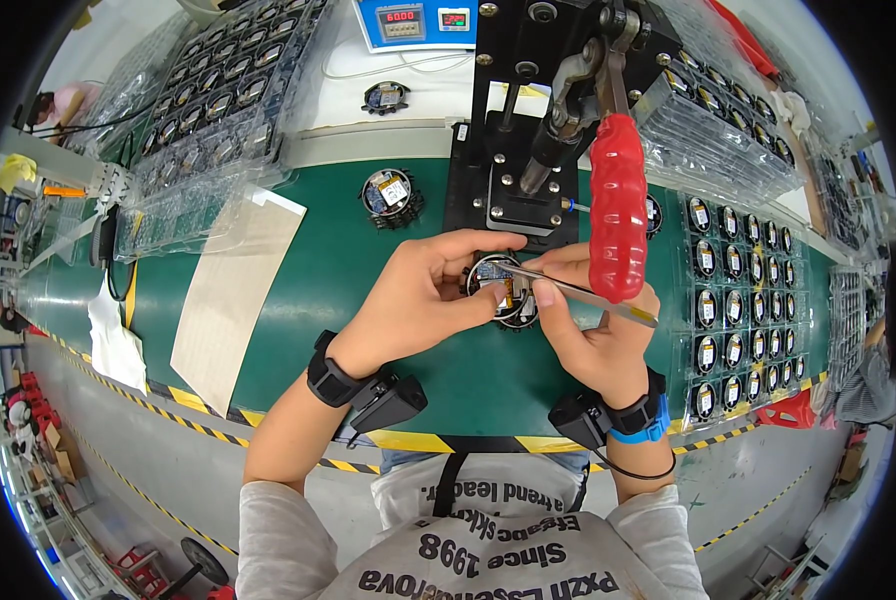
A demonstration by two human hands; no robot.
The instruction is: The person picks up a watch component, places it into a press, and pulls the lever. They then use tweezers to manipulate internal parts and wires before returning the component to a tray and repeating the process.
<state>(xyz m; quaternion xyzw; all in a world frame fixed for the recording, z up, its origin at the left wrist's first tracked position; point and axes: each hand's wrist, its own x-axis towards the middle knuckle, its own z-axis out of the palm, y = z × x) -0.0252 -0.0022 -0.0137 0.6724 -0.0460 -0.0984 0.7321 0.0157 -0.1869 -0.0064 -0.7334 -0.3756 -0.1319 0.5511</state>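
Just in front of the press, a round black watch module (492, 276) with a circuit board inside its ring is held over the green mat. My left hand (405, 298) grips its left side, thumb on the near edge and index finger stretched along the far side. Metal tweezers (600, 297) lie in the closed fingers of my right hand (600, 345), their tips reaching over the board. Part of the module is covered by my fingers and the tweezers. Another round module (388, 194) sits farther left on a stack of similar rings.
A black toggle press (526, 190) with a red handle (618, 215) stands directly ahead, overhanging my right hand. Clear trays of modules (738, 300) lie right, with more stacked left (218, 130). A pale strip (230, 310) crosses the mat. A blue display box (418, 38) stands behind.
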